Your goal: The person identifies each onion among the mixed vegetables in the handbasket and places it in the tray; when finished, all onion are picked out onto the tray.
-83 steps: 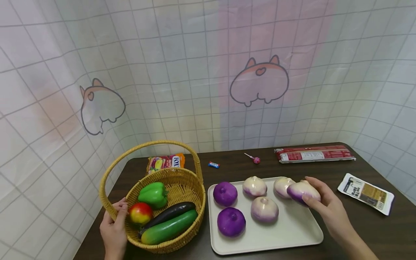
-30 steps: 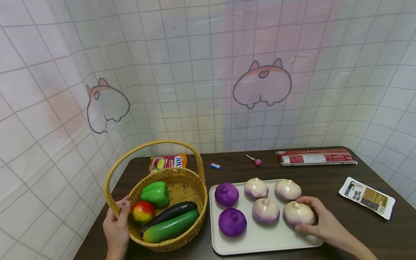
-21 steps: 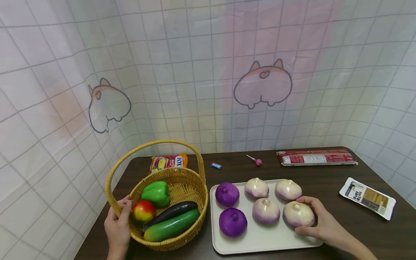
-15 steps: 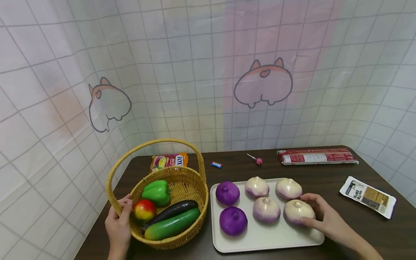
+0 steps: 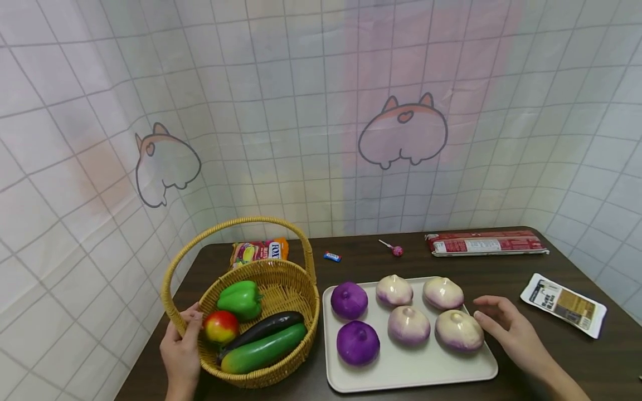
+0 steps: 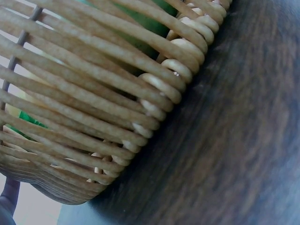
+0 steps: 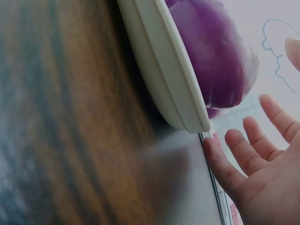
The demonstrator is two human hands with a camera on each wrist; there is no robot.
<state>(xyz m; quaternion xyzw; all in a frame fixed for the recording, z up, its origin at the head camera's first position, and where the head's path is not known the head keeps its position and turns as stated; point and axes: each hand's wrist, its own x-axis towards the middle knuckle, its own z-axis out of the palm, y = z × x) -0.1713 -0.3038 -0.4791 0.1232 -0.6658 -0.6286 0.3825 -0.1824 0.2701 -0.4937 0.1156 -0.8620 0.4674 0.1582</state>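
The surface [image 5: 501,264] is dark brown wood grain. A cream tray [image 5: 426,373] carries two solid purple onions [image 5: 357,342] and four white onions [image 5: 458,330] tinged purple. The woven basket [image 5: 281,289] is golden yellow, holding a green pepper [image 5: 239,299], a red-yellow apple [image 5: 220,327], a black-purple aubergine [image 5: 263,327] and a green cucumber [image 5: 263,349]. The backdrop [image 5: 321,111] is a pale grid with cat outlines.

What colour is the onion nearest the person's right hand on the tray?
The onion is creamy white on top, shading to pale purple round its lower edge; the head view shows it best.
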